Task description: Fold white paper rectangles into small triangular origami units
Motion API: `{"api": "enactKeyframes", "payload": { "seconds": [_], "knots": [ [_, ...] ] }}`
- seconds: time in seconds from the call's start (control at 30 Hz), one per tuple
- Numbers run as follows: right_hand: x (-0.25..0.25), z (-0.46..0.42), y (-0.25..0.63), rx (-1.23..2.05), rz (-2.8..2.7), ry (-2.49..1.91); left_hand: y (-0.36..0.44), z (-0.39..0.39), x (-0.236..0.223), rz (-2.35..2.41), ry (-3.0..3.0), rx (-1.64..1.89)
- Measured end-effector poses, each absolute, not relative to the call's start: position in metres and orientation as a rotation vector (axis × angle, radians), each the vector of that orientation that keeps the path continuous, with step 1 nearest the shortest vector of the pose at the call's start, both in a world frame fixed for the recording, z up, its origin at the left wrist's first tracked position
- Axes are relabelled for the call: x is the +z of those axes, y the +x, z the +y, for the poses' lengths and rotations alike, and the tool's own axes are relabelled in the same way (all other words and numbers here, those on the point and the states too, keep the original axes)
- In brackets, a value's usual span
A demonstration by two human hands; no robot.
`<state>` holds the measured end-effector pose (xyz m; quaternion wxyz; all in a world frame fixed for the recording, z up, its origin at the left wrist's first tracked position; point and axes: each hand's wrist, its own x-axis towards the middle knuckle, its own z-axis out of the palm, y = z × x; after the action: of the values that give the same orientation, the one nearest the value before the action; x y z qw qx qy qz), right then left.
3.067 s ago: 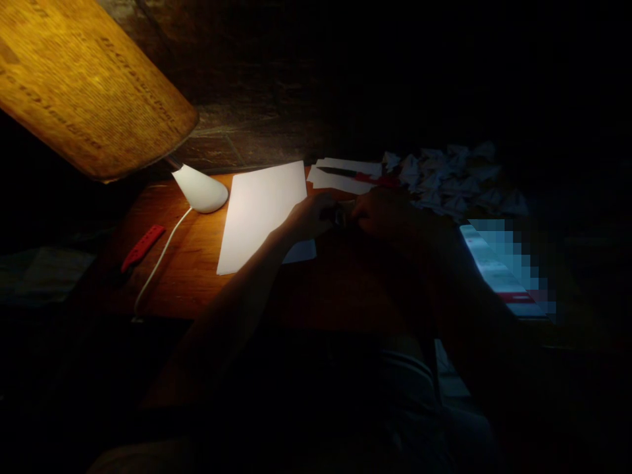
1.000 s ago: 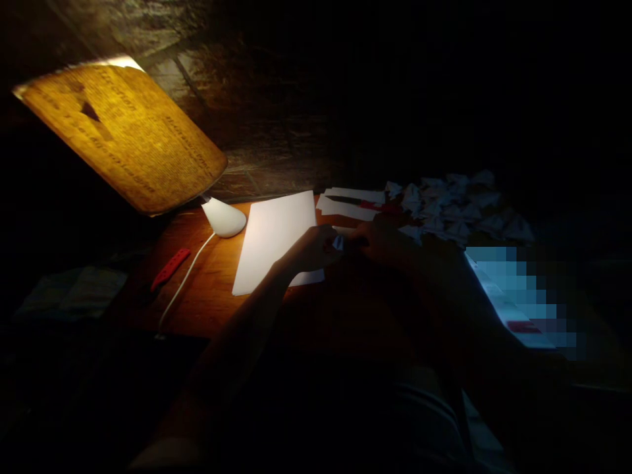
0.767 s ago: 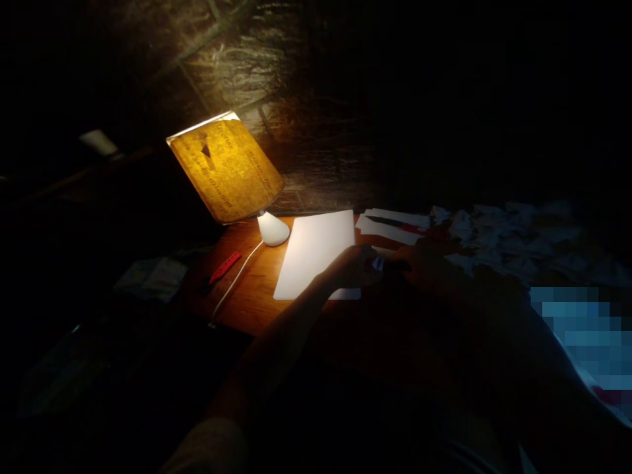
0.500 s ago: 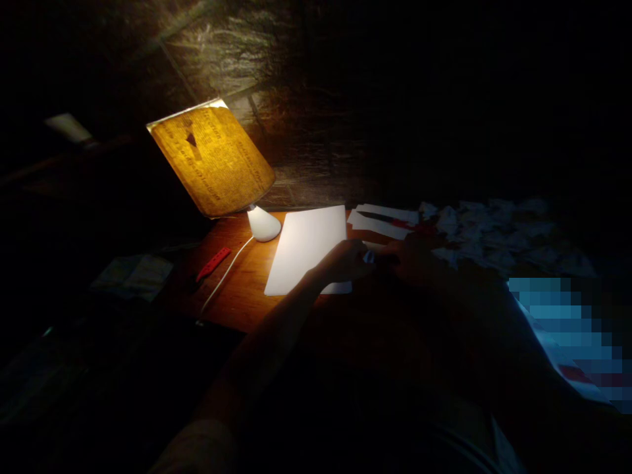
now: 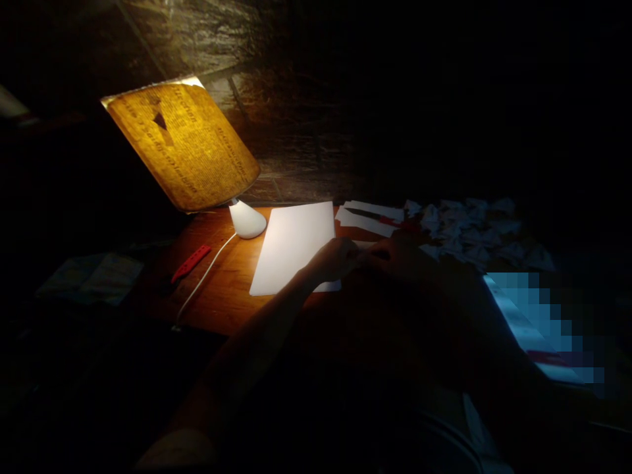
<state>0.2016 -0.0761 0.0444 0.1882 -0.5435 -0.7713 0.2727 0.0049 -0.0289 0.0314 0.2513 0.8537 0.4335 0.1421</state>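
Observation:
My left hand (image 5: 333,258) is closed in a pinch over the right edge of a white paper stack (image 5: 296,247). Close against it, my right hand (image 5: 390,257) is closed too, mostly in shadow. Between the fingertips of both hands shows a small piece of paper (image 5: 364,245), largely hidden by the fingers. Just beyond the hands, paper strips (image 5: 370,222) lie with a pair of scissors (image 5: 395,222) on them, its handles red. To the right, several small folded papers (image 5: 464,227) are heaped.
A lit lamp (image 5: 249,220) with a yellow printed shade stands at the left of the wooden table (image 5: 222,303). Its white cord (image 5: 202,283) runs to the front edge, beside a red-handled knife (image 5: 192,261). A bluish lit, blurred-out surface (image 5: 518,316) is at right. Behind is a stone wall (image 5: 222,39).
The view has shifted, so the lamp and table sit further left. My hands have drawn closer together, and less of the small paper between them shows.

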Motion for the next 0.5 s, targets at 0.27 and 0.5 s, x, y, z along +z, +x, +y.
{"api": "enactKeyframes", "payload": {
  "seconds": [0.27, 0.5],
  "knots": [
    [0.0437, -0.0784, 0.1991, 0.745, -2.126, -1.597, 0.0003, -0.0252, 0.0343, 1.182, 2.168, 0.422],
    [0.0395, -0.0732, 0.201, 0.604, -2.206, -1.568, -0.0022, -0.0257, 0.0388, 1.169, 2.108, 0.384]
  ]
}}
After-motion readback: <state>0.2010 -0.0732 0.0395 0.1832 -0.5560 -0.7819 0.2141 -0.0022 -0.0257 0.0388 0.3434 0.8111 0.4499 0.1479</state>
